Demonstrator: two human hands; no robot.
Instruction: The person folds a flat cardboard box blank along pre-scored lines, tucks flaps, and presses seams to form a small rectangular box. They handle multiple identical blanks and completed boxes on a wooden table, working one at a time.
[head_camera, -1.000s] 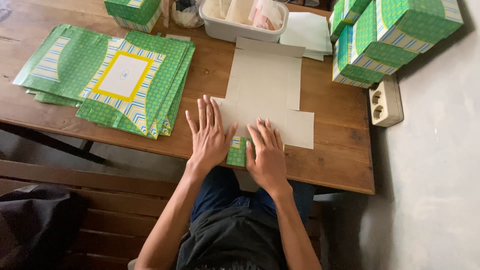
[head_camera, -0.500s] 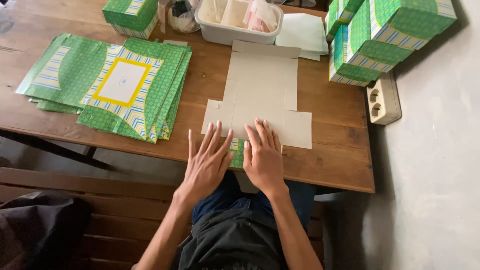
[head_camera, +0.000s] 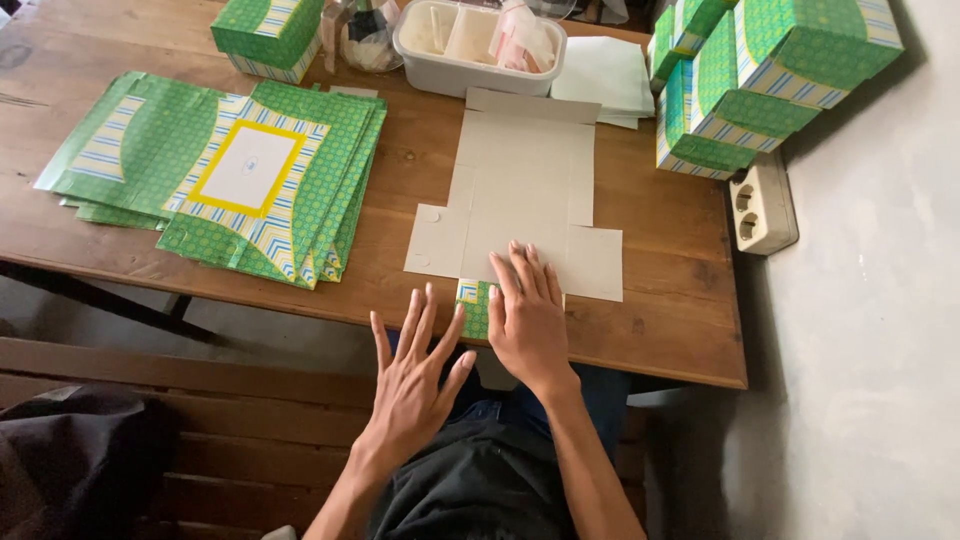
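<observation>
The right hand (head_camera: 530, 318) is lying flat, palm down, fingers slightly spread, pressing on the near edge of an unfolded cardboard box blank (head_camera: 525, 190) that is lying plain side up on the wooden tabletop (head_camera: 670, 330); it is gripping nothing. A small green patterned flap (head_camera: 474, 305) of that blank is folded over at the tabletop's near edge, just at 9 o'clock of the right hand. The left hand (head_camera: 415, 375) is hovering open, fingers splayed wide, at 7 o'clock of the right hand, off the tabletop's near edge and above the person's lap, holding nothing and touching nothing I can make out. The blank is stretching from the right hand toward 12 o'clock, its far flap reaching just short of a white plastic tray (head_camera: 478, 45) with compartments. At 9 to 10 o'clock of the blank, a fanned stack of flat green box sheets (head_camera: 215, 175) is lying printed side up, the top one showing a yellow-framed white panel. A made-up green box (head_camera: 268, 35) is sitting at 11 o'clock, beside a clear jar (head_camera: 368, 38). At 1 to 2 o'clock, finished green boxes (head_camera: 770, 75) are piled against the wall, with pale folded paper (head_camera: 605, 80) beside them and a white power strip (head_camera: 760, 205) at 3 o'clock of the blank.
</observation>
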